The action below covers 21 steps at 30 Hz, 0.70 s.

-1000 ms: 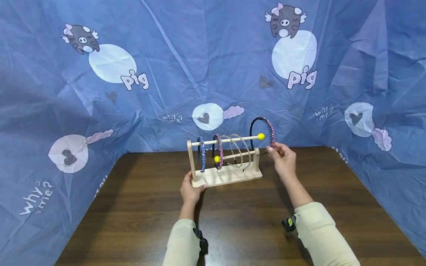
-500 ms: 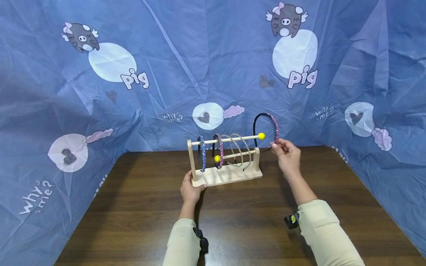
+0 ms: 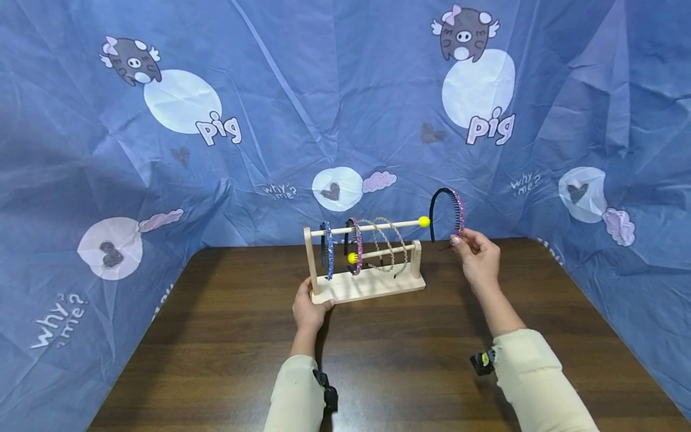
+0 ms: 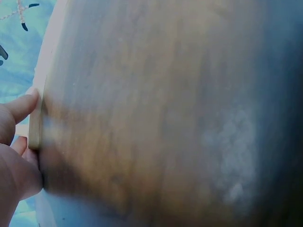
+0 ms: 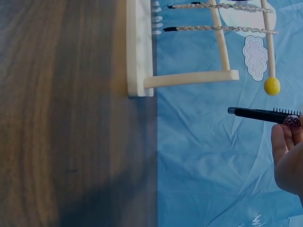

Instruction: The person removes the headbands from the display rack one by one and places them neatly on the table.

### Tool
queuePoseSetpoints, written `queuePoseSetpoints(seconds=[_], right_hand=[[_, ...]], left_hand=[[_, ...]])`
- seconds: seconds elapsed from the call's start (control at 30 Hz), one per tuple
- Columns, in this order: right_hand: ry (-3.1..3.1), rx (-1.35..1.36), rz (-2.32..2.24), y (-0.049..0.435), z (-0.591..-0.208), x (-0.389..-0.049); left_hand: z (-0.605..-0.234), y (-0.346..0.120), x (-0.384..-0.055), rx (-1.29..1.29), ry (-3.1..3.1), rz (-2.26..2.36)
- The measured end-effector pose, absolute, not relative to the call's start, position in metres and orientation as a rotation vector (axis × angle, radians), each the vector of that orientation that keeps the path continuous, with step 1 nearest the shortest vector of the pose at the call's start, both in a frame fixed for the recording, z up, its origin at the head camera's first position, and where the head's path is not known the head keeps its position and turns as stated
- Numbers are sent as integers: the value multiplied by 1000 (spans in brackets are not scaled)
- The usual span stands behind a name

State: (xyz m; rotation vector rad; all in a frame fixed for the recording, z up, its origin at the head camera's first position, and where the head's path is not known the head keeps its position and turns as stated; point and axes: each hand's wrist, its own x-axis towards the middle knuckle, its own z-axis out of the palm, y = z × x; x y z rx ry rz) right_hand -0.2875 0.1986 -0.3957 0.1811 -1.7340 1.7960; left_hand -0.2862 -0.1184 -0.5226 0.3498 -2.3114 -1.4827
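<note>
A black toothed headband with pink glitter is pinched near one end by my right hand, just right of the upper bar's yellow ball. In the right wrist view the headband's dark end sticks out past the fingers, apart from the ball. My left hand grips the left end of the wooden rack's base, thumb on the front. On the rack hang a blue glitter headband, a second pink one and two braided beige headbands.
The rack stands on a brown wooden table toward its back edge. A lower bar ends in another yellow ball. Behind the table hangs a blue printed cloth.
My right hand has moved right with the pink headband. The headband, around the upper bar's end earlier, is now off past the yellow ball. Left hand and rack stay put.
</note>
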Motion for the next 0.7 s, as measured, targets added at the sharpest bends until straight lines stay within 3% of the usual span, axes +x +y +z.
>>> queuePoseSetpoints(seconds=[0.7], right_hand=[[-1830, -27, 1674, 233, -446, -282]], left_hand=[[-522, -119, -285, 331, -2311, -1494]])
